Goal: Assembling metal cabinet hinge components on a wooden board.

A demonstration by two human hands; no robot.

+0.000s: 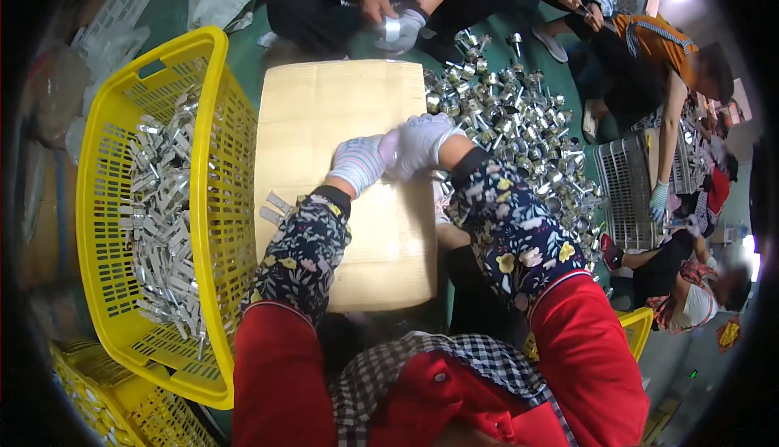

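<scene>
The yellow basket [215, 171] stood left, the metal pile [519, 131] right. Over the board [341, 122], left hand [363, 161] and right hand [422, 143] met, clenched together; what they held, I cannot tell. A small part could slip and be lost.

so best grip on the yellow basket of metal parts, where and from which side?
Judging by its shape, the yellow basket is best taken by its thick rolled top rim, hands on opposite long sides, coming from above. The lattice walls look thin, and the metal parts heaped inside likely make it heavy.
</scene>
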